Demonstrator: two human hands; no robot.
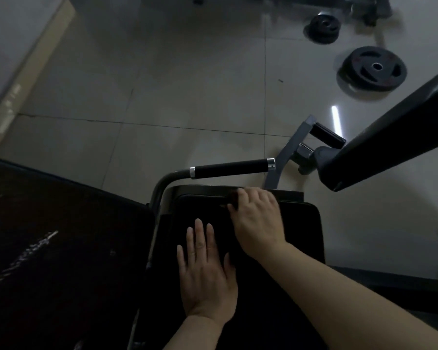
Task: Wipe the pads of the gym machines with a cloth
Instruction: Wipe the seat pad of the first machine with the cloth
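Observation:
A black seat pad (301, 228) of a gym machine fills the lower middle of the view. My left hand (208, 269) lies flat on it, fingers straight and together. My right hand (257, 218) is at the pad's far edge, fingers curled round a small dark cloth (233, 198) that shows only at the fingertips. The cloth touches the pad's far rim.
A larger worn black pad (61, 248) lies to the left. A black grip handle (230, 168) runs just beyond the seat. An angled black pad (395, 132) rises on the right. Two weight plates (374, 68) (324, 27) lie on the tiled floor (162, 84).

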